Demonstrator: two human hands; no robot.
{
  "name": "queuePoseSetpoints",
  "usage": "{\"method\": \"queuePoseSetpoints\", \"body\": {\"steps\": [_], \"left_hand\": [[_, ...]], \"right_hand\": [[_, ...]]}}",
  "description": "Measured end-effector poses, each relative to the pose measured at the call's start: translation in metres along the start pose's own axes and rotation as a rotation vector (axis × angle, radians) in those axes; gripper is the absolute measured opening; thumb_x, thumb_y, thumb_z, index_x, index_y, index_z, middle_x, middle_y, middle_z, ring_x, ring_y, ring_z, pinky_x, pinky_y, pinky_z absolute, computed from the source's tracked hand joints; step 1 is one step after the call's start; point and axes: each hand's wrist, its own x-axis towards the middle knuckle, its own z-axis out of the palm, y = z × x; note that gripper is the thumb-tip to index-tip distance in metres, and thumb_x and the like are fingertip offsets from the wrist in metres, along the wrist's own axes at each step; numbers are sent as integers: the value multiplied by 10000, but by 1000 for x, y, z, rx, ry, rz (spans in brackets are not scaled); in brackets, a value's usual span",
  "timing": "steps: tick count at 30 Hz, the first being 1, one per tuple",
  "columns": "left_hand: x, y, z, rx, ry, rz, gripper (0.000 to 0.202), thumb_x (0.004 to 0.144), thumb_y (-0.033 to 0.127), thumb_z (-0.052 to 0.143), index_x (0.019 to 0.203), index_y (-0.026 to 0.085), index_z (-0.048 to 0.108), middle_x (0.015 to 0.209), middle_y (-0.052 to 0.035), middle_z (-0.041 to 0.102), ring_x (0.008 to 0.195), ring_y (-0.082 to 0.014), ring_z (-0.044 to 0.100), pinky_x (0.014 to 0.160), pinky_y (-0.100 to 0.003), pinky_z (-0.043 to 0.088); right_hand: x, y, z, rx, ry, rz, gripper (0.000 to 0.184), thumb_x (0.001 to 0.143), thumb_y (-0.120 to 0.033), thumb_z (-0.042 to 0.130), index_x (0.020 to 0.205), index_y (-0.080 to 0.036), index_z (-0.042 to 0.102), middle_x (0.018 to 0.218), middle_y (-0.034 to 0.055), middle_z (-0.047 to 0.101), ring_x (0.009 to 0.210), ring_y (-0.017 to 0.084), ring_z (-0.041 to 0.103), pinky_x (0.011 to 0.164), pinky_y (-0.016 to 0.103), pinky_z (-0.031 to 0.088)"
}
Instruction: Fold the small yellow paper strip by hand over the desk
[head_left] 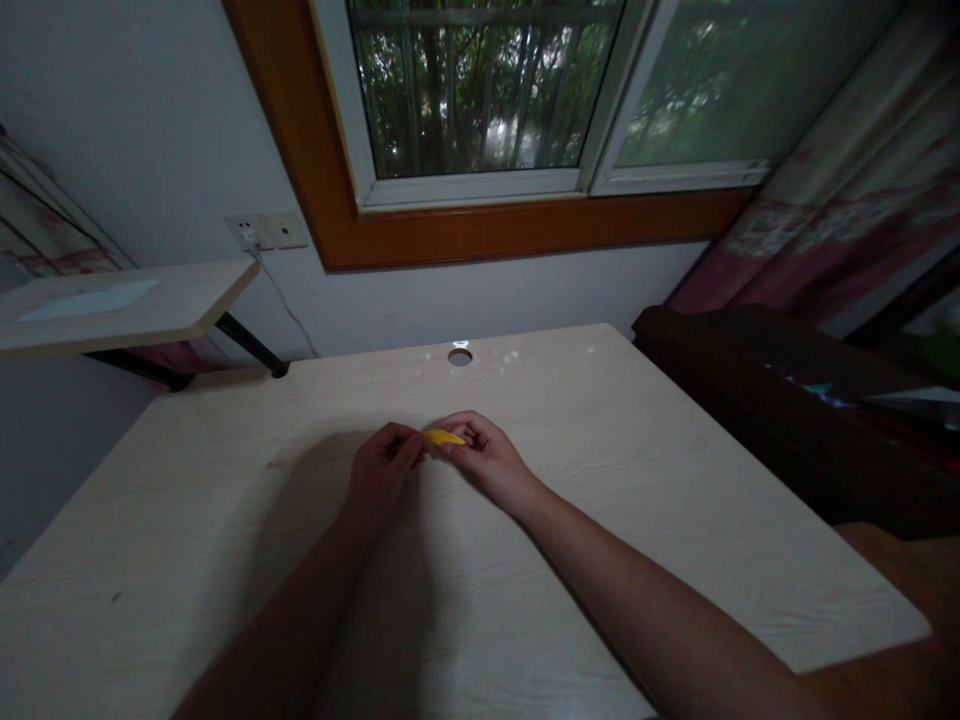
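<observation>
A small, narrow yellow piece [445, 437], perhaps folded paper, is held between my two hands above the middle of the pale wood-grain desk [615, 460]. My left hand [384, 462] pinches its left end between thumb and fingers. From the other side my right hand [486, 452] grips it, thumb below and fingers curled behind. The piece tapers to a point on the right. My fingers cover part of it, so its full shape is hidden.
A raised shelf [127, 310] with a sheet of paper [90, 300] stands at the back left on black legs. Near the desk's far edge is a round cable hole [460, 357]. Dark furniture [750, 430] borders the right side; a wall socket [266, 231] holds a plugged cord.
</observation>
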Motion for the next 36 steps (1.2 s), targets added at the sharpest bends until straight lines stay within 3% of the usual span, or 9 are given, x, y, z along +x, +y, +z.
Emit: {"method": "queuePoseSetpoints", "body": {"steps": [4,9,13,20,26,29,33,36], "left_hand": [[1,0,-1,39,-3,7,199,853,331,594,743,169,624,641,21,603,607,-105,525,595,-212,412],[1,-1,-1,7,-52,-2,179,837,316,596,732,171,607,638,21,605,604,-107,531,596,-213,420],[0,-3,0,29,-99,-23,160,817,314,611,747,170,609,660,12,626,629,-118,565,605,-215,432],[0,-8,1,150,-286,-2,183,813,336,620,732,172,629,674,-3,642,631,-135,575,613,-234,430],[-1,-6,1,209,-355,53,215,809,379,621,727,183,661,699,-23,670,649,-159,591,633,-253,432],[-2,0,0,168,-340,62,252,857,366,553,727,178,659,713,-29,664,682,-162,598,662,-252,440],[-1,4,-1,99,-198,40,261,884,350,523,709,175,608,672,-5,608,648,-139,558,627,-237,431],[1,1,-1,46,-129,8,224,869,359,553,741,178,582,641,18,564,602,-123,518,578,-222,410]], "right_hand": [[-1,-1,2,21,9,54,212,753,-277,747,923,-190,655,832,23,682,726,129,631,702,280,486],[0,-1,2,33,70,66,215,747,-325,756,875,-182,659,735,17,680,657,127,622,650,275,492],[2,-1,0,46,150,37,252,746,-336,758,922,-186,657,737,12,677,635,124,625,632,270,497],[5,-3,0,39,208,-52,369,713,-289,779,1032,-219,608,735,-28,642,634,117,620,632,264,494],[4,-4,0,-66,226,-59,380,701,-306,785,1010,-213,585,708,-23,659,658,130,613,659,273,477],[4,-3,0,-74,239,-46,338,684,-340,796,902,-205,575,705,-23,645,645,125,594,638,264,460],[4,-1,-1,-168,204,-39,328,673,-356,803,738,-195,524,670,-40,584,589,98,509,569,234,381],[1,-2,1,-256,133,-15,333,687,-373,787,721,-194,509,677,-35,585,588,99,486,558,233,362]]}}
